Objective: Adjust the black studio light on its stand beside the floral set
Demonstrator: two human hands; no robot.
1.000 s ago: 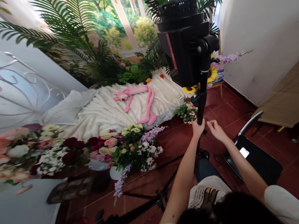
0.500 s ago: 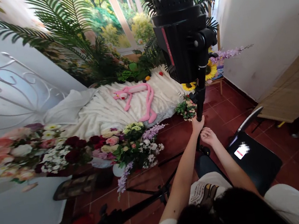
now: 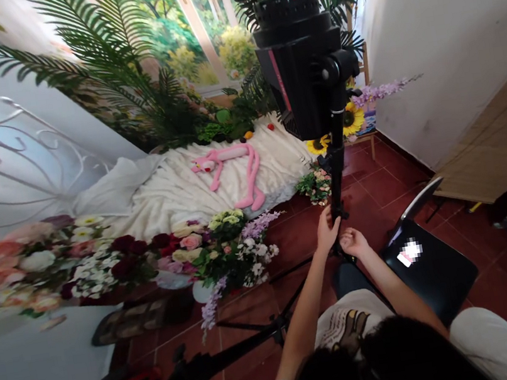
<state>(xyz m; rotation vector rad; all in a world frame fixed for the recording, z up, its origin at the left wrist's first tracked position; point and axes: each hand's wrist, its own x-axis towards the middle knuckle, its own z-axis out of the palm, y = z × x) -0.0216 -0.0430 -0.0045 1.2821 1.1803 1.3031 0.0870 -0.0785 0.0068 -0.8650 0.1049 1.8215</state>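
Light stand (image 3: 337,171), black, one: standing on the red tiled floor (image 3: 379,187), beyond the near right edge of the white blanket (image 3: 167,187), and carrying at its top a black lamp head (image 3: 303,74) with a red stripe.

Left hand (image 3: 328,229), one: gripping the stand's pole low down, fingers wrapping it, thumb lying along its near side.

Right hand (image 3: 353,243), one: hovering just beside the pole, fingers curling inward; whether they are touching it, one cannot tell.

Potted flowers (image 3: 314,185), pink and green: sitting at the right near corner of the blanket. Sunflowers (image 3: 352,119), yellow: showing behind the pole.

Plush toy (image 3: 233,153), pink, long-limbed: lying on the blanket, its feet pointing toward the near edge. Small fruits (image 3: 248,135), orange and red among them: resting by the far edge.

Bouquets (image 3: 190,244), mixed colours: lining the near edge, toward the left corner.

Chair (image 3: 437,270), black seat: standing to the right, a phone (image 3: 405,258) lying on it, its screen partly blurred.

Second stand (image 3: 220,350), black: slanting across the floor at lower left.
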